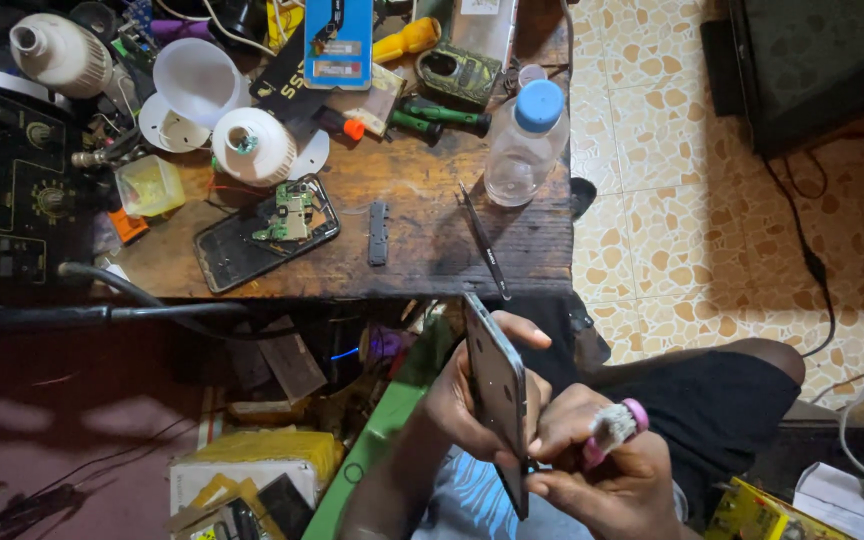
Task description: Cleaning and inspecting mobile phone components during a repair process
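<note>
My left hand grips a dark phone frame, held on edge below the table's front edge. My right hand holds a small pink-handled brush with worn white bristles, right beside the frame's lower end. On the wooden table lie a black phone back shell with a green circuit board on it, a small dark strip part and black tweezers.
A clear bottle with a blue cap stands near the table's right edge. White bulb parts, screwdrivers, a yellow tub and a black station box crowd the back left. Boxes lie under the table. Tiled floor lies right.
</note>
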